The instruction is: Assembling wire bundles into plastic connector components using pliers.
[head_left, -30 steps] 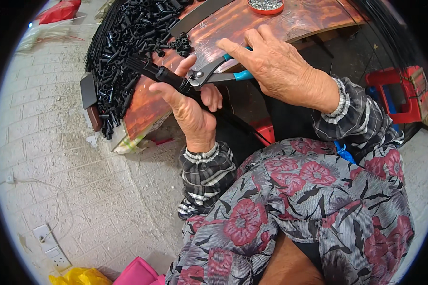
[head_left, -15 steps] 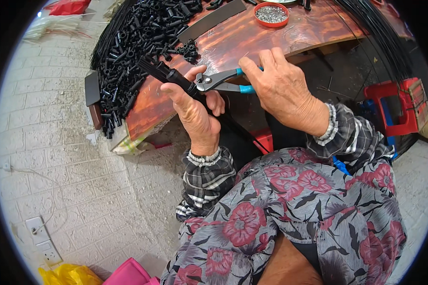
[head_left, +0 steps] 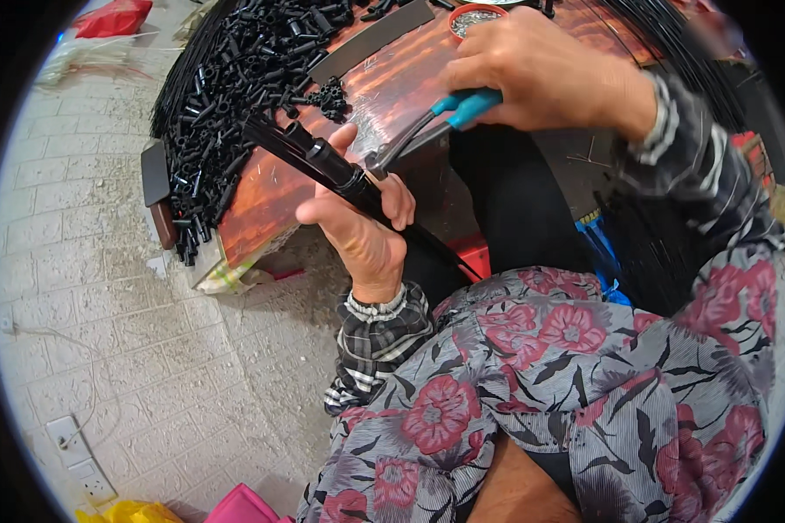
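My left hand (head_left: 358,231) grips slim black rods (head_left: 266,139) that carry black tubular plastic fittings (head_left: 330,164). They slant up from my lap toward the far left, and the thumb stands out to the side. My right hand (head_left: 545,74) is closed round a pair of pliers (head_left: 475,106) with teal grips. The metal jaws point down and left, beside the fittings and my left fingers; whether they touch cannot be made out. Beyond my right knuckles a red-rimmed round dish (head_left: 456,19) of small metal pieces is partly covered by that hand.
A large heap of black plastic fittings (head_left: 235,96) covers the left of the reddish-brown table (head_left: 392,65). A grey strip (head_left: 371,41) lies beside it. Long black rods (head_left: 680,70) rest at the far right. A blue bag (head_left: 602,253) is by my right knee.
My right hand has moved away from me, toward the dish, and tipped the pliers more steeply. Their handles are closer together. My left hand still holds the rods, lowered slightly.
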